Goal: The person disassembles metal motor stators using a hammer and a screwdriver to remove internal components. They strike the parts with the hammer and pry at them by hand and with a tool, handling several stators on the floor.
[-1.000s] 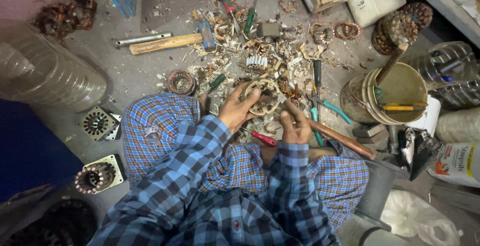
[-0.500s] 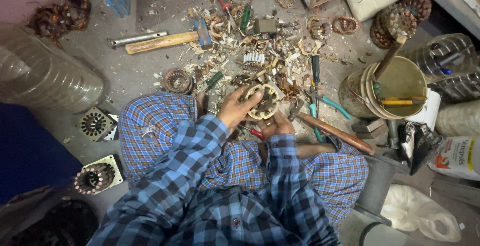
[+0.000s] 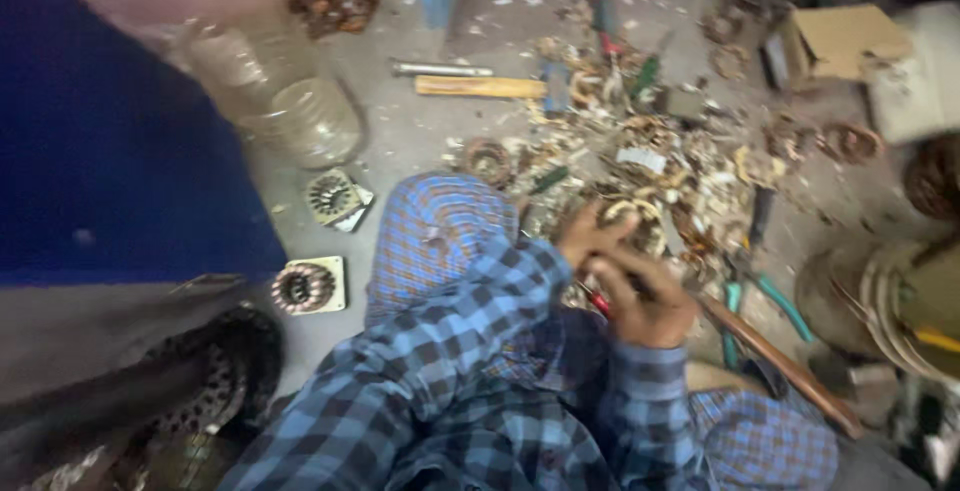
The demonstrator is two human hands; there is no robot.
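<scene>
Where the fingers meet, the blur makes it hard to be sure, but the left hand (image 3: 590, 236) is curled over the near edge of a pale ring-shaped winding (image 3: 632, 223), gripping it, and the right hand (image 3: 640, 301) is closed in a fist just below, touching the left; what that fist holds is hidden, though a red handle tip (image 3: 594, 300) pokes out at its left side. The ring sits just beyond the person's knees, at the near edge of a scrap heap (image 3: 640, 146) of wire and shavings that I cannot sort piece from piece. Blue checked sleeves (image 3: 480, 331) cover both forearms. To the right lie teal-handled pliers (image 3: 765, 296) and a long brown wooden handle (image 3: 780, 361), its far end lost under the fist. Farther off, a hammer (image 3: 480, 86) lies beside a metal rod (image 3: 440, 69). Left of the knee sit two square motor stators (image 3: 308, 286), and beyond them a clear ribbed plastic jar (image 3: 300, 116). A cardboard box (image 3: 835, 41) stands far right; a pale bucket (image 3: 910, 306) is cut off by the right edge
</scene>
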